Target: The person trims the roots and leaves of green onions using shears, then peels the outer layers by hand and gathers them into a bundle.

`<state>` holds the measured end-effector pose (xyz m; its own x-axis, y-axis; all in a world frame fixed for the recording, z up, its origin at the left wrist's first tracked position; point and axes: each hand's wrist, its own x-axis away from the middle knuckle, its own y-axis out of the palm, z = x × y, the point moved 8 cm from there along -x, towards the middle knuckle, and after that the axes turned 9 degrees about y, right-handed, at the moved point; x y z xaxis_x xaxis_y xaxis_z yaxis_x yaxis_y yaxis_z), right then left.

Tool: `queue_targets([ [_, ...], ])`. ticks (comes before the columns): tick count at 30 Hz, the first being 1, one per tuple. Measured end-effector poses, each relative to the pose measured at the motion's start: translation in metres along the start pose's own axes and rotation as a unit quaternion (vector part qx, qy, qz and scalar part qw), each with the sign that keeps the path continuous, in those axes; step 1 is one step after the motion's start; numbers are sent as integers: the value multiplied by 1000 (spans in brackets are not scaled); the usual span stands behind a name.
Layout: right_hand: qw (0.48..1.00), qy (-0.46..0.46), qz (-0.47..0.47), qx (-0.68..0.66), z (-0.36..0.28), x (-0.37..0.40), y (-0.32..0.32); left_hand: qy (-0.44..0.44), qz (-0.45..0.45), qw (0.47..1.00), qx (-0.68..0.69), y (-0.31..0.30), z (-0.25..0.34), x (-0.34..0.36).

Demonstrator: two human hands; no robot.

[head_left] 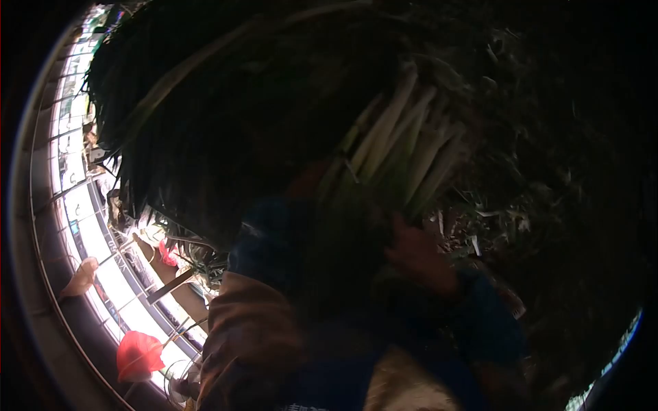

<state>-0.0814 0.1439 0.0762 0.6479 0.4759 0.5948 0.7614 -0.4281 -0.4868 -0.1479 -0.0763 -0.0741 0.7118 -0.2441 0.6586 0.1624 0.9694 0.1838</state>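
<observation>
Toward eight o'clock, a red scrap; toward ten, leaves; near centre at eleven, the left hand, its grip too dim to tell; between one and two, pale stalks; at four, the right hand below them, apart from the left, its hold unclear.

A bunch of long, slender, leek-like stalks, whitish at the tips and green farther along, is slanting through the view just off centre, toward one o'clock. Its pale ends are fanning slightly and pointing toward one o'clock; its greener lengths are running toward seven o'clock, disappearing into shadow.
</observation>
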Motion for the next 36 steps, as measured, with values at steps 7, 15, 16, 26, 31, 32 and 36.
queue_targets([
  [7, 998, 56, 11, -38, -10, -5, -10, 107, 39, 985, -128, -9, 28, 7],
  [15, 994, 65, 92, 12, -7, -32, -27, 235, 160, 849, -445, -13, 55, 13],
  [16, 991, 59, 116, 14, -9, -33, -33, 310, 177, 692, -628, 3, 74, 23],
  [26, 992, 31, 116, -30, 4, -35, -27, 173, 207, 754, -599, 47, 92, 1],
  [31, 986, 11, 161, -35, -2, -24, -40, 258, 256, 688, -628, 41, 122, 4],
  [32, 986, 8, 162, -37, -1, -22, -37, 244, 254, 677, -646, 32, 116, -1],
  [36, 987, 43, 144, -50, 6, -27, -35, 111, 200, 724, -651, -12, 87, -56],
])
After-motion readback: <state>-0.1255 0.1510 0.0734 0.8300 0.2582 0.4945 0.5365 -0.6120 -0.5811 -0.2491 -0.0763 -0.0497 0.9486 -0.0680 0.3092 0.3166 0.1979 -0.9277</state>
